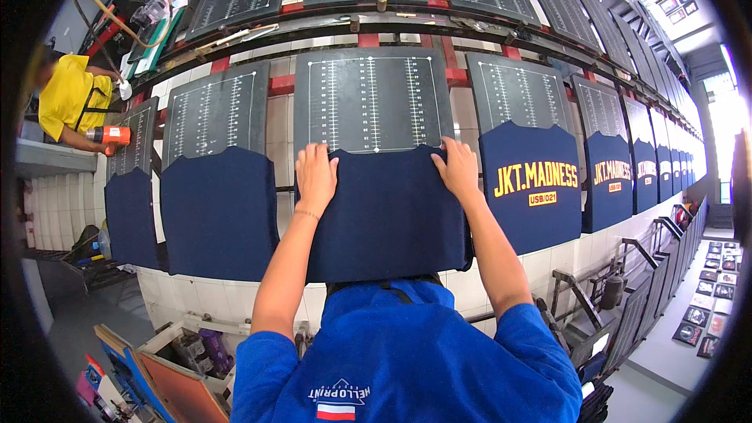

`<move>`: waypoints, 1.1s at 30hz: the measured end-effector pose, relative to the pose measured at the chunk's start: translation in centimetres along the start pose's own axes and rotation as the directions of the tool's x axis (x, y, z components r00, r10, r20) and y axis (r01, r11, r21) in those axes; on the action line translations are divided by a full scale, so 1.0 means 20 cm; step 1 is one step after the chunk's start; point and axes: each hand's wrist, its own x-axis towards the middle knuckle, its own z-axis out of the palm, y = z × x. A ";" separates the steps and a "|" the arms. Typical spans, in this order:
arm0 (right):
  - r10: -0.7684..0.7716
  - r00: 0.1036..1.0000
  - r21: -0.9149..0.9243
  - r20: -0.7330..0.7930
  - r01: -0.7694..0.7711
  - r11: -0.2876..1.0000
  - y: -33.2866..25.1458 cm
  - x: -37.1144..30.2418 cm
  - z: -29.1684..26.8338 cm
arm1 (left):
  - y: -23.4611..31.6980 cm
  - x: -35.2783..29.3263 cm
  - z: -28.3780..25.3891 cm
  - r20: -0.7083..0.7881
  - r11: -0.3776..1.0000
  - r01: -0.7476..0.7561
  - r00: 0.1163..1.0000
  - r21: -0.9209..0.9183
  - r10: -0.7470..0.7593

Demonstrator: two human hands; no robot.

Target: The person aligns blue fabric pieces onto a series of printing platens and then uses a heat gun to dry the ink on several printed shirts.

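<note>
Holding shirt (384, 219) by its top corners, L hand (315, 178) at its 11 o'clock and R hand (457, 168) at 1 each pinch it, prob. to keep edge level. Shirt lies on board (374, 102), at 6 o'clock; ruled lines (332, 102) perhaps help alignment.
</note>
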 end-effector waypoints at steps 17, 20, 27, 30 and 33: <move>-0.096 0.990 0.100 0.099 0.086 0.991 0.06 0.22 0.13 | -0.21 0.22 0.12 0.169 0.984 -0.160 0.971 -0.078 0.172; -0.133 0.990 0.091 0.047 0.129 0.987 0.06 0.22 0.16 | -0.22 0.23 0.14 0.169 0.984 -0.171 0.969 -0.050 0.177; -0.013 0.999 -0.127 -0.046 0.007 0.992 0.01 0.24 0.11 | 0.02 0.21 -0.01 0.285 0.997 -0.081 0.956 0.010 0.075; -0.080 0.994 -0.090 0.077 0.087 0.992 -0.26 0.05 0.11 | 0.03 0.02 0.01 0.266 0.934 -0.358 0.901 0.005 0.344; -0.139 0.979 -0.153 0.148 0.161 0.975 -0.35 -0.16 0.26 | -0.14 0.02 -0.06 0.259 0.975 -0.002 0.964 0.222 -0.057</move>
